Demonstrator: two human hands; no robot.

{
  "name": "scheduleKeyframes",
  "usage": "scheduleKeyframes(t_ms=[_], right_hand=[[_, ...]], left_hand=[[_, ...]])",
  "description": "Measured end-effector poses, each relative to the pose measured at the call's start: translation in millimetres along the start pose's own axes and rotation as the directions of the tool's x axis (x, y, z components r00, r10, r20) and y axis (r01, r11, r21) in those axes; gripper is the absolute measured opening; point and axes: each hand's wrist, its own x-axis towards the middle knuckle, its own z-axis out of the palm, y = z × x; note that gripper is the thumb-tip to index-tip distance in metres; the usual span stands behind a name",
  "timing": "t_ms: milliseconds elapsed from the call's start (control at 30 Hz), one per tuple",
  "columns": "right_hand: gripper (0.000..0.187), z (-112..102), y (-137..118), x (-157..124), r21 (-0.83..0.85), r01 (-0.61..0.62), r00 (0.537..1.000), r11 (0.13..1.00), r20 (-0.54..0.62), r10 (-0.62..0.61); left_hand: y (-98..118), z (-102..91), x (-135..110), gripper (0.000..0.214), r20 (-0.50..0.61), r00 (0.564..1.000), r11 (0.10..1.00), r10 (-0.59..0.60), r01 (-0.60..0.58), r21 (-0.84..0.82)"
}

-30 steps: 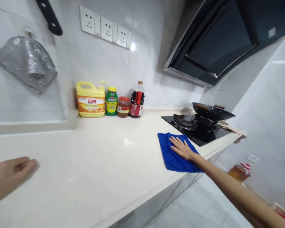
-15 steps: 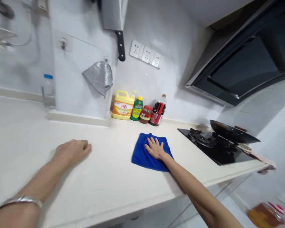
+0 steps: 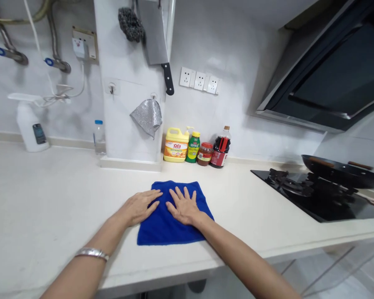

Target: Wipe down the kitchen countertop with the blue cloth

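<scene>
At the far left, a white spray bottle (image 3: 28, 126) stands against the wall. A small clear bottle with a blue cap (image 3: 99, 137) stands further right, just beside the tiled pillar. On the pillar hang a dark scouring pad (image 3: 130, 24), a cleaver (image 3: 156, 37) and, lower down, a silver cloth (image 3: 147, 116).

The left hand (image 3: 140, 206) lies flat and open, palm down. Its fingers rest on the left part of the blue cloth (image 3: 171, 228) and its heel is on the pale countertop (image 3: 50, 199). A silver bracelet (image 3: 92, 253) circles that wrist. The blue cloth is spread flat near the front edge of the countertop, in the middle of the scene.

The right hand (image 3: 183, 206) presses on the cloth just beside the left hand, also flat, fingers fanned wide and gripping nothing.

Against the far wall behind the cloth stand, in a row, a yellow detergent jug (image 3: 175, 145), a green bottle (image 3: 193, 147), a red-lidded jar (image 3: 205, 154) and a dark sauce bottle (image 3: 221, 147). Wall sockets (image 3: 199, 81) are mounted above them.

To the right, well apart from the cloth, a black gas hob (image 3: 299, 201) carries a wok (image 3: 343, 170) under a dark range hood (image 3: 330, 74).
</scene>
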Motion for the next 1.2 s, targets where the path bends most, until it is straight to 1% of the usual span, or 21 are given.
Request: scheduleKeyframes(t_ms=[100, 267, 467, 533, 600, 633, 667, 700, 767, 800, 833, 900, 1067, 1133, 1200], right_hand=[[0.076, -3, 8, -12, 0.016, -0.020, 1.000, 1.000, -0.008, 0.020], [0.074, -5, 22, -35, 0.014, 0.003, 1.000, 1.000, -0.007, -0.003], [0.074, -12, 43, -72, 0.015, -0.048, 0.999, 0.999, -0.005, 0.048], [0.073, -17, 51, -85, 0.019, -0.048, 0.999, 0.999, 0.015, 0.047], [0.073, -23, 55, -96, 0.019, -0.036, 0.999, 0.999, 0.004, 0.036], [0.073, -26, 56, -101, 0.004, -0.001, 1.000, 1.000, -0.021, 0.001], [0.073, -29, 55, -105, -0.023, 0.063, 0.997, 0.998, -0.047, -0.064], [0.071, -31, 54, -108, -0.052, 0.153, 0.986, 0.987, -0.055, -0.156], [0.065, -32, 51, -113, -0.068, 0.339, 0.940, 0.938, 0.002, -0.340], [0.062, -31, 49, -113, -0.048, 0.395, 0.919, 0.918, 0.046, -0.393], [0.060, -30, 49, -113, -0.022, 0.417, 0.906, 0.908, 0.086, -0.414], [0.059, -28, 49, -109, 0.011, 0.411, 0.903, 0.912, 0.130, -0.409], [0.058, -25, 58, -83, 0.007, 0.415, 0.901, 0.910, 0.140, -0.412], [0.063, -25, 63, -67, 0.009, 0.410, 0.904, 0.912, 0.126, -0.408], [0.068, -24, 69, -48, 0.010, 0.405, 0.908, 0.914, 0.111, -0.404]], left_hand=[[1, -1.4, -4, 0.054, -0.041, 0.999, 1.000, -0.006, 0.007, 0.024], [8, -8.8, -10, 0.048, -0.077, 0.997, 1.000, 0.020, -0.020, 0.013], [7, -10.2, -12, 0.048, -0.156, 0.987, 0.998, -0.046, 0.053, 0.041], [6, -10.2, -11, 0.048, -0.162, 0.986, 0.998, -0.047, 0.053, 0.034], [7, -10.8, -11, 0.047, -0.157, 0.986, 0.998, -0.052, 0.058, 0.034], [8, -11.1, -10, 0.047, -0.153, 0.987, 0.997, -0.055, 0.061, 0.036], [8, -11.3, -10, 0.047, -0.149, 0.987, 0.997, -0.056, 0.062, 0.037], [8, -11.2, -9, 0.046, -0.148, 0.988, 0.998, -0.053, 0.059, 0.036], [8, -9.7, -7, 0.045, -0.153, 0.987, 0.998, -0.045, 0.051, 0.035], [7, -8.3, -7, 0.045, -0.154, 0.987, 0.998, -0.042, 0.048, 0.038], [7, -6.5, -6, 0.046, -0.149, 0.988, 0.998, -0.040, 0.047, 0.043], [5, -2.8, -4, 0.051, -0.118, 0.992, 0.997, -0.045, 0.052, 0.053], [0, 2.4, 1, 0.062, -0.009, 0.994, 0.993, -0.109, 0.109, 0.041], [-3, 3.2, 3, 0.064, 0.005, 0.992, 0.992, -0.123, 0.123, 0.033], [-7, 4.0, 4, 0.064, -0.006, 0.990, 0.989, -0.140, 0.140, 0.044]])
